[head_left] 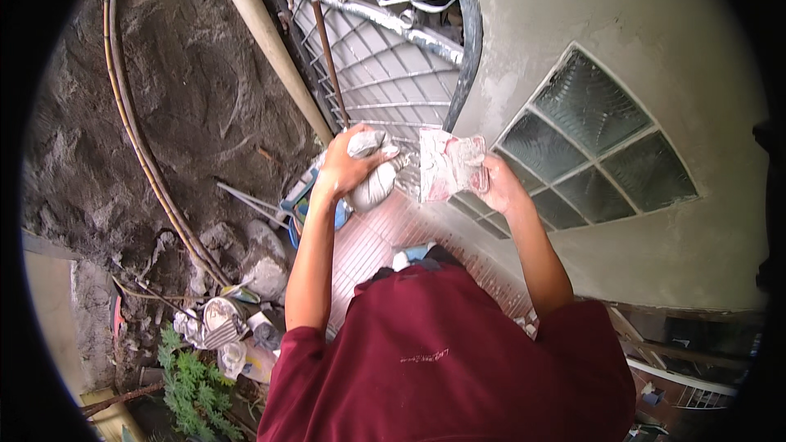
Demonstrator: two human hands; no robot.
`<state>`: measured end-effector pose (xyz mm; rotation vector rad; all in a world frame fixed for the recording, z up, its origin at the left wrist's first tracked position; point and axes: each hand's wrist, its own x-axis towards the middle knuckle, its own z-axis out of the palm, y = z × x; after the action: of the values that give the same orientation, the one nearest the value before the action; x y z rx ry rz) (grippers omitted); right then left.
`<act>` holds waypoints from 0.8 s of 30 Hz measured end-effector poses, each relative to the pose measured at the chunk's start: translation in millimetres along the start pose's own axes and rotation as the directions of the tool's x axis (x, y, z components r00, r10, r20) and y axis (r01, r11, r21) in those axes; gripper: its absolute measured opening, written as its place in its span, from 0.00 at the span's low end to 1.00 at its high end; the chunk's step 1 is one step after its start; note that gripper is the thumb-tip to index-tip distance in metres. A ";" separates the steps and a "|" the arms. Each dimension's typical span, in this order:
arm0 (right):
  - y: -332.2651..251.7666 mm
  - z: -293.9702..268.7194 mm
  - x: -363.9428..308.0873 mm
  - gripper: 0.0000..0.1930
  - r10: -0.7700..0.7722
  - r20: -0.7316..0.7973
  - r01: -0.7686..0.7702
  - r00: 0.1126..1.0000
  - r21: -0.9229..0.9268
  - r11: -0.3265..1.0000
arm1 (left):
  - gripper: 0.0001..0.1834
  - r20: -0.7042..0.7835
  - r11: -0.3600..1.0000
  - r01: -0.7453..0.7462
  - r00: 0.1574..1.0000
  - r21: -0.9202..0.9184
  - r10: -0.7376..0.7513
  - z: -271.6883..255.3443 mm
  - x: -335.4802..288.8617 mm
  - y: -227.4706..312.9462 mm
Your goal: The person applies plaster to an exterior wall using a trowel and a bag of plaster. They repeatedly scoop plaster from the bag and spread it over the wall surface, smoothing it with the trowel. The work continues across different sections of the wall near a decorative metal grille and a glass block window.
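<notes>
My left hand (340,168) is wrapped round a soft plastic bag (375,187) with whitish, paste-like stuff in and on it. Grey-white smears show on its thumb. Close by on the right, my right hand (501,187) grips a flat scraper (442,165), pinched at its right end between thumb and fingers. White paste coats most of the scraper, with red showing through in patches. Its left edge is beside the bag's right side; whether the two touch, I cannot tell.
A metal gate (385,57) with scrollwork stands ahead. To the right is a plastered wall (655,24) with a glass-block window (602,106). Rough earth (180,98), a long pole (274,41) and piled clutter (225,319) lie left, above reddish floor tiles (368,237).
</notes>
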<state>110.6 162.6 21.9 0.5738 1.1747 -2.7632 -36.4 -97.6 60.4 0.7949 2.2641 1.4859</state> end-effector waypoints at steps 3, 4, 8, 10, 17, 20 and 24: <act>-32.9 3.0 -5.7 0.21 -0.071 0.087 0.064 0.994 0.081 0.995 | 0.07 -0.017 0.817 0.069 0.995 -0.572 -0.096 2.4 1.2 -32.1; -49.2 5.9 -12.0 0.22 -0.096 0.092 0.086 0.991 0.105 0.991 | 0.10 -0.050 0.731 0.044 0.993 -0.681 -0.106 3.6 -0.3 -45.2; -122.4 40.3 -27.3 0.24 -0.314 0.020 0.312 0.949 -0.170 0.935 | 0.22 0.025 0.069 0.038 0.984 -0.997 -0.174 21.2 -12.0 -99.8; -157.8 69.5 -37.8 0.23 -0.428 -0.059 0.368 0.902 -0.417 0.831 | 0.27 0.004 -0.077 -0.011 0.980 -0.997 -0.198 38.0 -19.7 -122.3; -288.7 188.5 -40.5 0.23 0.160 0.870 0.082 0.466 0.138 -0.987 | 0.31 -0.129 -0.115 -0.195 0.896 -0.974 -0.424 103.0 -40.5 -157.6; -329.6 225.4 -18.5 0.23 0.444 0.695 0.052 0.566 0.507 -0.860 | 0.26 -0.119 -0.214 -0.267 0.842 -0.940 -0.527 129.4 -42.6 -150.6; -355.0 244.4 18.6 0.22 0.493 0.540 0.042 0.683 0.644 -0.764 | 0.24 -0.056 -0.276 -0.281 0.787 -0.919 -0.614 158.1 -53.4 -135.4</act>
<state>-59.7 239.5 410.6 1.0929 -2.1150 -1.6472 54.2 -55.1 -129.7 -0.7169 0.2895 2.7181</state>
